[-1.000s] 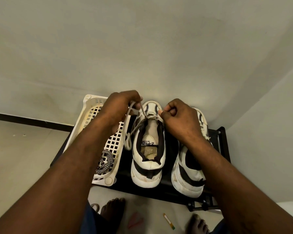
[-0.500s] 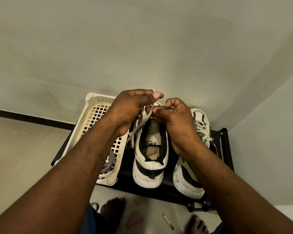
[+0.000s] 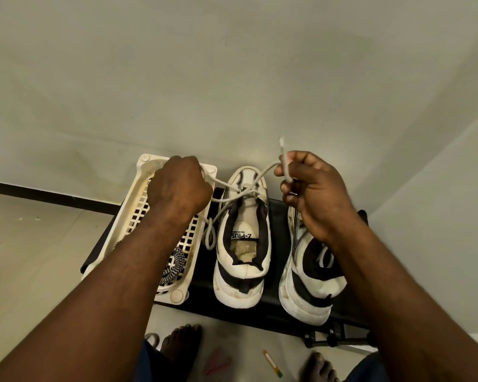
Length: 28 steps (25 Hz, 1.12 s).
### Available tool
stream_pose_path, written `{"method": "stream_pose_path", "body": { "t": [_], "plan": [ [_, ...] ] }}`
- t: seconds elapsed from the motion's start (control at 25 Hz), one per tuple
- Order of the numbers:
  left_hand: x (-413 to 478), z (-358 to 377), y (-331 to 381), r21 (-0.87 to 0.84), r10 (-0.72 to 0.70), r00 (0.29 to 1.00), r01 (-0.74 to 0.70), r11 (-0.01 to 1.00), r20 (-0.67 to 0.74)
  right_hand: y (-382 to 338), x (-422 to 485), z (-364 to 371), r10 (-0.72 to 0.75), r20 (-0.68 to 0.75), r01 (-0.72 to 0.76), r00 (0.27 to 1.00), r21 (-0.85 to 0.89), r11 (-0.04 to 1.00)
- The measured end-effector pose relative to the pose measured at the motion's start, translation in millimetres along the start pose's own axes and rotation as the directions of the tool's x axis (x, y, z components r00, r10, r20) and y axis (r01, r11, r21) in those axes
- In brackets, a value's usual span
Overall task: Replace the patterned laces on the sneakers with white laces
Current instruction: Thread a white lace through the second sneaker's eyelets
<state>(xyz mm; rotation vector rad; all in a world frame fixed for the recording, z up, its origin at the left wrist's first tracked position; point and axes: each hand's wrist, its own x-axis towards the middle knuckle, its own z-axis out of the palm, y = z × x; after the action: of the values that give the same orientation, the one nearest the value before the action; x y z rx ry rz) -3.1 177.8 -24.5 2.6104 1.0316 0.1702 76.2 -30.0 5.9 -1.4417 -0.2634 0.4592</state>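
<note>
A plain pale wall [image 3: 232, 64] fills the upper half of the frame and meets a second wall at the right. A black skirting strip [image 3: 39, 193] runs along its foot at the left, above a pale floor [image 3: 25, 257]. In the lower centre a low black rack [image 3: 278, 244] stands against the wall. It carries a white plastic basket [image 3: 137, 186] at its left end and, beside it, two white-and-black sneakers with their heels toward the camera.

The white lace [image 3: 224, 199] is threaded through the front eyelets of the middle sneaker [image 3: 243, 271]. The left hand [image 3: 177, 186], over the basket's far end, has its fingers curled round one strand. The right hand [image 3: 312, 194], above the right sneaker [image 3: 307, 293], pinches the other end, whose tip sticks upward. A loop of the lace hangs just left of the middle sneaker. A black-and-white patterned lace [image 3: 174, 263] lies in the basket. Two bare feet [image 3: 181, 346] stand on the floor at the bottom edge.
</note>
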Motion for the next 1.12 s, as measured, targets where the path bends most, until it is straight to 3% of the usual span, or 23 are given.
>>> {"method": "stream_pose_path", "body": {
  "t": [0.08, 0.12, 0.16, 0.2, 0.28, 0.36, 0.4, 0.52, 0.6, 0.72, 0.8, 0.88, 1.0, 1.12],
  "plan": [
    [-5, -3, 11, -0.190, 0.131, 0.981, -0.157, 0.969, -0.146, 5, -1, 3, 0.002, 0.039, 0.004, 0.999, -0.155, 0.988],
    [-8, -4, 17, -0.352, 0.200, 0.965, -0.248, 0.903, -0.167, 7, -2, 6, -0.010, 0.060, 0.023, 0.998, -0.219, 0.976],
    [-10, -4, 23, -0.545, 0.259, 0.958, -0.283, 0.789, -0.123, 9, -2, 8, -0.021, 0.075, 0.039, 0.997, -0.254, 0.966],
    [-14, -5, 28, -0.714, 0.314, 0.949, -0.218, 0.665, 0.003, 10, -3, 10, -0.030, 0.076, 0.049, 0.997, -0.265, 0.963],
    [-21, -5, 33, -0.846, 0.426, 0.881, -0.058, 0.530, 0.207, 10, -3, 11, -0.050, 0.047, 0.061, 0.998, -0.282, 0.957],
    [-22, -6, 33, -0.840, 0.426, 0.883, -0.070, 0.537, 0.199, 8, -1, 8, -0.054, 0.028, 0.060, 0.998, -0.307, 0.950],
    [-18, -6, 30, -0.799, 0.389, 0.909, -0.122, 0.589, 0.148, 7, 0, 6, -0.052, 0.020, 0.056, 0.998, -0.312, 0.949],
    [-7, -2, 18, -0.426, 0.276, 0.960, -0.232, 0.875, 0.042, 6, 5, -4, -0.047, -0.046, 0.031, 0.998, -0.303, 0.953],
    [-6, 1, 13, -0.246, 0.211, 0.975, -0.188, 0.951, 0.068, 7, 6, -7, -0.033, -0.048, 0.017, 0.998, -0.311, 0.950],
    [-12, -1, 14, -0.278, 0.302, 0.953, -0.294, 0.914, -0.017, 12, 4, -3, -0.029, 0.049, 0.043, 0.998, -0.316, 0.948],
    [-17, -6, 20, -0.576, 0.408, 0.913, -0.327, 0.749, 0.013, 14, 2, 3, -0.082, 0.051, 0.095, 0.995, -0.368, 0.925],
    [-23, -10, 26, -0.765, 0.485, 0.869, -0.244, 0.596, 0.100, 18, 2, 6, -0.196, -0.001, 0.172, 0.981, -0.480, 0.860],
    [-23, -7, 27, -0.722, 0.435, 0.898, -0.263, 0.640, 0.058, 21, 3, 7, -0.278, -0.055, 0.202, 0.959, -0.554, 0.808],
    [-16, 1, 24, -0.468, 0.374, 0.927, -0.322, 0.823, 0.019, 25, 6, 4, -0.227, -0.071, 0.133, 0.971, -0.629, 0.766]
  ]
}}
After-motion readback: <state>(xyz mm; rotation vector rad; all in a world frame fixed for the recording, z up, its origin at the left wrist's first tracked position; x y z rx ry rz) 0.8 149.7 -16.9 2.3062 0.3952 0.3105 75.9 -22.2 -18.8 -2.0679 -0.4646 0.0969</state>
